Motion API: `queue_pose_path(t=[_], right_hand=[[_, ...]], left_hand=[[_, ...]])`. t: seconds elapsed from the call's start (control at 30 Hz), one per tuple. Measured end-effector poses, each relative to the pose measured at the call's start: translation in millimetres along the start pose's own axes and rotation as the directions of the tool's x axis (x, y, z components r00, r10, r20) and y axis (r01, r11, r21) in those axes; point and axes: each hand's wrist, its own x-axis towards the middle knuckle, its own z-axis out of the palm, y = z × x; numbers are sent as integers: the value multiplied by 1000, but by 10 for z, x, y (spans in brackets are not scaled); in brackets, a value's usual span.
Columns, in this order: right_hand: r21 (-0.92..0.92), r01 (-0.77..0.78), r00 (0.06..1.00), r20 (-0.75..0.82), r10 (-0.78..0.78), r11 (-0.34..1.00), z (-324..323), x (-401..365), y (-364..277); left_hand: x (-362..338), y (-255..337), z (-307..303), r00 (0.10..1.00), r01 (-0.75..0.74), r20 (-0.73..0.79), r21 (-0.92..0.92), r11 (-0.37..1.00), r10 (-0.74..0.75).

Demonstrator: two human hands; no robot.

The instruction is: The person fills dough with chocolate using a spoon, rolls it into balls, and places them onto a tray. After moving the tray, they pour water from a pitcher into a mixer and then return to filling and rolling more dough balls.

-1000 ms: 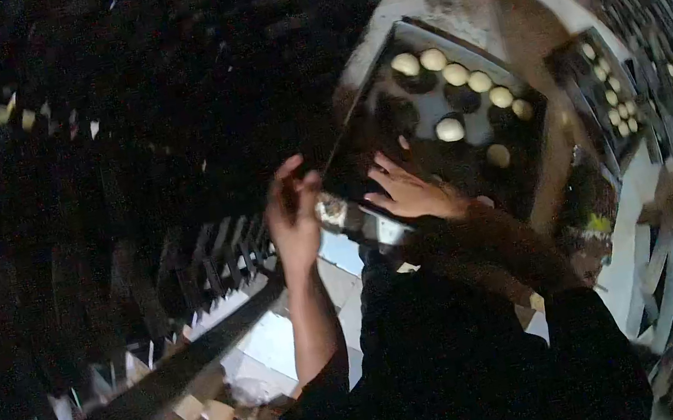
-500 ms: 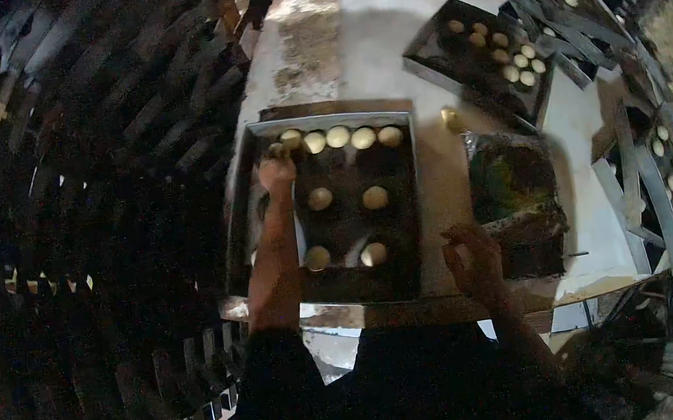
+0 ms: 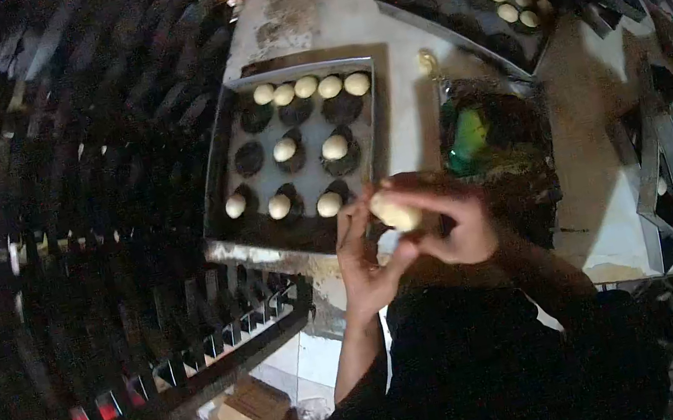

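Observation:
A pale, round dough ball (image 3: 397, 212) is held between my two hands, just off the near right corner of a dark metal tray (image 3: 211, 176). My left hand (image 3: 368, 267) has its fingers up against the ball's left side. From the right, my right hand (image 3: 456, 221) curls its fingers and thumb around it. In the tray, several dough balls form a row along the far edge (image 3: 306, 87), and more sit spaced apart nearer to me.
Right of the tray lies a dark container (image 3: 510, 181) with a green thing (image 3: 470, 139) in it. A small yellowish piece (image 3: 427, 62) sits behind it. Another tray of balls (image 3: 444, 1) is at the back right, more trays at far right. Cardboard boxes (image 3: 255, 412) lie below.
My left hand has moved from the tray's far left corner back toward me, meeting my right hand around a dough ball. The view has shifted, so the tray appears higher.

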Motion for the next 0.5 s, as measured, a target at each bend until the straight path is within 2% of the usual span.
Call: queue_pose_path(t=[0.03, 0.07, 0.1, 0.17, 0.2, 0.23, 0.3, 0.33, 0.37, 0.4, 0.43, 0.47, 0.5], right_hand=[[-112, 137, 988, 80, -128, 984, 36, 0, -143], [-165, 226, 974, 52, -221, 960, 110, -24, -263], [-75, 186, 982, -15, -187, 980, 185, -115, -296], [109, 116, 985, -137, -101, 987, 346, -326, -333], [107, 78, 994, -80, -69, 991, 362, -448, -382], [146, 124, 977, -189, -96, 981, 460, -547, -461], [115, 86, 959, -277, -51, 990, 643, -856, -489], [-11, 214, 940, -269, -209, 977, 685, -946, -494], [-135, 338, 902, -237, -361, 932, 725, -1024, -520], [30, 100, 959, -271, -88, 995, 866, -1180, -459], [209, -135, 940, -283, 192, 969, 1006, -1329, -408], [84, -166, 966, -184, 179, 983, 1013, -1418, -341], [-49, -185, 980, -80, 181, 982, 984, -1469, -294]], left_hand=[[-66, 73, 1, 1000, 3, -9, 24, 1000, -3], [-178, 234, 70, 988, 62, -134, -67, 996, -71], [-283, 316, 92, 968, 34, -251, 65, 997, -17], [-557, 454, 149, 956, 1, -282, 276, 961, 80], [-744, 492, 193, 962, -15, -247, 365, 931, 112], [-964, 495, 213, 974, 15, -215, 354, 935, 66], [-1188, 525, 383, 940, -113, -326, -14, 993, 103], [-1300, 539, 341, 979, -73, -195, -78, 994, 57], [-1450, 566, 334, 982, 34, -184, -80, 996, -48], [-1612, 599, 334, 972, 142, -174, -85, 986, -155], [-1757, 632, 347, 951, 251, -162, -93, 964, -263], [-1836, 689, 393, 942, 218, -269, 28, 976, -203], [-1954, 841, 401, 909, 329, -281, 33, 944, -307]])
